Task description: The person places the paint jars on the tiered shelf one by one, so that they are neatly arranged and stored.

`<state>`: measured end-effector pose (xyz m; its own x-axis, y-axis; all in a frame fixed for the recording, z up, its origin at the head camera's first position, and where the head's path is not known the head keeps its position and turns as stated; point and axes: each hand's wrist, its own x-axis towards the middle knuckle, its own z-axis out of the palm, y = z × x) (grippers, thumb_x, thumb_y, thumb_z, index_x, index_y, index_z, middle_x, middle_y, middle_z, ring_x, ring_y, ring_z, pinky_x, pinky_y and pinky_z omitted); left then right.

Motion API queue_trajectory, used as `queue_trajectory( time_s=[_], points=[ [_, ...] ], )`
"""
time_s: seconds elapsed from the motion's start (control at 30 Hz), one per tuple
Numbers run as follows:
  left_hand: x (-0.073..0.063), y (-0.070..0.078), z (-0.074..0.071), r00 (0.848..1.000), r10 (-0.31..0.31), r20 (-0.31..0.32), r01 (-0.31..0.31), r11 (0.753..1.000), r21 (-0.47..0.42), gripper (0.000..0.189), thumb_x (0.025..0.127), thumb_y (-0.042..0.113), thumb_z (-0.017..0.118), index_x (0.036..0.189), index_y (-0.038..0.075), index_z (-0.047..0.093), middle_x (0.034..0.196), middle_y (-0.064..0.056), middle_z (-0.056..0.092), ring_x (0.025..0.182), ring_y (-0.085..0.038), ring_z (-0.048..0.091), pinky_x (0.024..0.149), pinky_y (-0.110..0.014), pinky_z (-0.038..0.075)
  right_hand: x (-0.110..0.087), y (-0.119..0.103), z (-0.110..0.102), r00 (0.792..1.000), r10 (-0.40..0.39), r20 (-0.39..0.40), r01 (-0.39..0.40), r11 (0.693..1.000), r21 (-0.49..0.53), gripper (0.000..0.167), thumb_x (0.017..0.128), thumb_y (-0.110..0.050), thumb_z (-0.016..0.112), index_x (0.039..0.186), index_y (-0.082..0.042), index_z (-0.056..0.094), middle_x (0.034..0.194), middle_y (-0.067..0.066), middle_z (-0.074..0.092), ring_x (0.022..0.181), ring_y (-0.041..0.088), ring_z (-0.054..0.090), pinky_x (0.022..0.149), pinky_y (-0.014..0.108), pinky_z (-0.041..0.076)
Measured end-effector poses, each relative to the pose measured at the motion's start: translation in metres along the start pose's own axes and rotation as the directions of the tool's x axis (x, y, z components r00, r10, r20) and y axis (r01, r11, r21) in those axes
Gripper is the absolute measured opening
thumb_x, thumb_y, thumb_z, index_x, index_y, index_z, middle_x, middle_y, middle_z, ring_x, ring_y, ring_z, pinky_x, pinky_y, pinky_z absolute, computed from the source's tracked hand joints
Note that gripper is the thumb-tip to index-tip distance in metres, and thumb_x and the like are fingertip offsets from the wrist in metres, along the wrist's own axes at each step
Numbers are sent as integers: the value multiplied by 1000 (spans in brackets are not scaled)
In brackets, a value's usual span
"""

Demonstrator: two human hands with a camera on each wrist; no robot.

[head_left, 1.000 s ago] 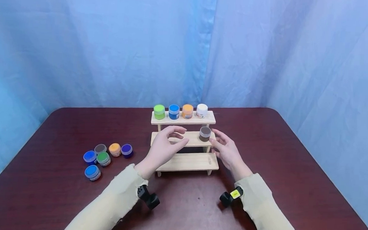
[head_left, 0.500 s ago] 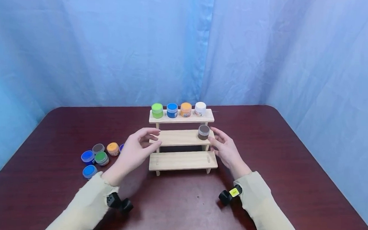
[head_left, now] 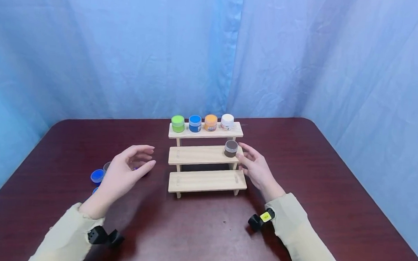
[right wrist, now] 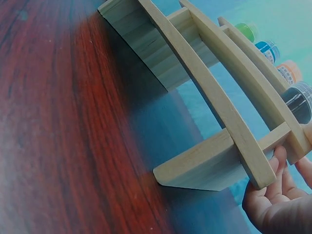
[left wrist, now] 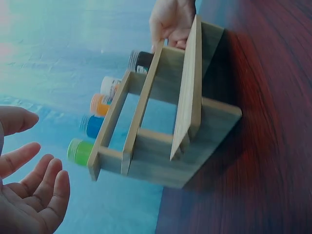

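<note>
A small dark-brown paint jar (head_left: 231, 149) stands upright at the right end of the middle shelf on a three-tier wooden rack (head_left: 201, 155). My right hand (head_left: 258, 169) is at that end, with its thumb and index fingertips right at the jar's right side. In the right wrist view, other fingers (right wrist: 279, 168) bend below the shelf beside its support. My left hand (head_left: 121, 173) is held over the table left of the rack, thumb and fingers apart with nothing between them. Behind it, blue jars (head_left: 97, 176) on the table are partly hidden.
On the top shelf stand a light-green jar (head_left: 177, 123), a blue jar (head_left: 195, 123), an orange jar (head_left: 211, 123) and a white jar (head_left: 227, 122). The dark red-brown table (head_left: 204, 231) ends at a pale blue curtain (head_left: 145, 53).
My left hand has moved left, away from the rack, and now covers most of the loose jars. The right hand and the dark-brown jar stay in place.
</note>
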<state>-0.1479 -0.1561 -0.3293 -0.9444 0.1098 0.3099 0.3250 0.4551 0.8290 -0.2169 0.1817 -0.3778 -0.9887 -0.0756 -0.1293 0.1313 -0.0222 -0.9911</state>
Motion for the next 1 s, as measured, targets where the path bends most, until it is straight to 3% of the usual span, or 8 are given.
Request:
queue_trajectory(
  time_s=[0.23,0.37,0.43,0.53,0.6,0.83,0.9,1.0],
  points=[
    [-12,-7,-19,998,27,-56,-23,997,73,35,87,7,67,120,4,60,110,-9,62,91,7,58,78,-7,48,1,-1,0,1000,-5,-4,5,1000,-6,52,97,-4,49,147,-7,32,90,-6,52,77,3,50,64,17,46],
    [-18,-10,-30,998,-19,-56,25,994,110,36,88,11,67,123,8,59,105,5,62,85,8,60,66,-13,51,1,0,-1,1000,-2,-2,2,1000,1,53,97,-5,49,147,-7,32,91,-5,51,75,4,50,63,17,46],
    [-22,-13,-35,997,-34,-65,43,989,139,37,88,13,68,123,10,58,102,16,60,84,10,59,66,-12,51,2,0,0,1000,1,1,-1,1000,5,53,97,-6,50,147,-7,31,91,-5,51,74,3,49,63,16,46],
    [-27,-18,-41,995,-27,-92,43,984,172,37,87,13,68,123,9,59,102,21,58,86,12,57,72,-7,48,1,0,0,1000,2,2,-2,1000,5,53,97,-6,49,147,-7,31,91,-5,51,73,3,49,63,16,46],
    [-30,-22,-45,993,-24,-114,47,977,206,38,87,14,68,124,8,58,105,17,58,89,15,53,76,-3,45,1,0,0,1000,1,2,-1,1000,6,53,97,-5,49,147,-7,31,91,-5,51,73,4,49,63,16,46],
    [-43,-37,-60,990,-87,-115,113,961,253,42,90,17,66,129,6,54,117,-17,60,89,21,48,75,3,40,0,0,0,1000,3,5,-3,1000,-4,53,97,-5,49,147,-7,32,92,-4,51,75,4,49,64,17,46],
    [-46,-42,-64,989,-109,-103,133,955,266,44,90,18,65,130,4,52,120,-20,59,91,14,51,74,3,39,0,0,0,1000,4,3,-4,1000,-9,52,97,-5,49,147,-8,32,93,-4,51,75,4,49,65,17,46],
    [-50,-47,-68,986,-147,-84,166,941,295,48,90,23,65,132,4,50,121,-22,57,99,-8,58,74,5,37,0,0,0,1000,3,3,-3,1000,-5,52,97,-5,49,147,-7,32,93,-4,51,75,4,49,64,17,46]
  ],
)
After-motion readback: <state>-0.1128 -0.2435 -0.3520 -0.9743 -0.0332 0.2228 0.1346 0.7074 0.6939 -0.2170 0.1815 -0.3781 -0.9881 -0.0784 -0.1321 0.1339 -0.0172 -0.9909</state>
